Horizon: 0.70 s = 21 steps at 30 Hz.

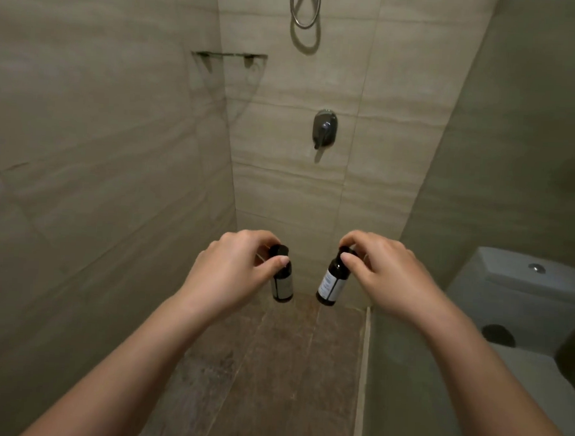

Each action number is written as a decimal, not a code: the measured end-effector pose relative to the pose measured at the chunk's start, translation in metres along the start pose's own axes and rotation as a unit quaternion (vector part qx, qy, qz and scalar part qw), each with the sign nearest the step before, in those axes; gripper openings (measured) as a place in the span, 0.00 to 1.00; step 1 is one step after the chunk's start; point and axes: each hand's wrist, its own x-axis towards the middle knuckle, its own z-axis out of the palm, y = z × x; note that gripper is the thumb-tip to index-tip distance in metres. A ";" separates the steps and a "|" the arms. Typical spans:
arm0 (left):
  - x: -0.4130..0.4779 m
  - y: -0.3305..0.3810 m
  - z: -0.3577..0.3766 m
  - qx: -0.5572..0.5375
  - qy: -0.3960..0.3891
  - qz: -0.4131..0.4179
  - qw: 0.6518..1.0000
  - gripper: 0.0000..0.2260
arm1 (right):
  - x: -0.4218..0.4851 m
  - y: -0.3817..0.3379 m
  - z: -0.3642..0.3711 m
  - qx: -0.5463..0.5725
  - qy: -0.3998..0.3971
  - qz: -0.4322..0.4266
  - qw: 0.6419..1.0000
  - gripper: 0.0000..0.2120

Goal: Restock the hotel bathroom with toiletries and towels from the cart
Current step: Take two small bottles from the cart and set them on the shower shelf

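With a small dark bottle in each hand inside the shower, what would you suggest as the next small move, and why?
Probably raise both bottles toward the glass corner shelf: the left hand grips the left bottle, the right hand the right bottle, both held in the air well below it.

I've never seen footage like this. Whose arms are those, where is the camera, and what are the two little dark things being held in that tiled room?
There is no machine here: the arms belong to a person doing the job bare-handed. The single picture comes from a wide-angle camera worn on the person's head, looking forward and down, which is why both arms reach in from the bottom edge.

The room is a tiled shower stall. The left hand grips a small dark bottle by its top, and the right hand grips a second bottle the same way; both have pale labels. They are held in the air above the brown shower floor.

On the wall you can see a corner shelf with nothing visible on it, a shower valve and a hose loop. A toilet stands to the right.
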 end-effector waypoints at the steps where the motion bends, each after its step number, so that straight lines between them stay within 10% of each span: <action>1: 0.018 -0.006 -0.006 0.005 -0.002 0.004 1.000 0.09 | 0.017 -0.001 -0.002 -0.004 -0.006 -0.013 1.000 0.06; 21: 0.396 -0.167 -0.177 0.027 0.074 0.058 0.995 0.07 | 0.481 -0.077 -0.038 -0.062 0.063 -0.154 0.984 0.07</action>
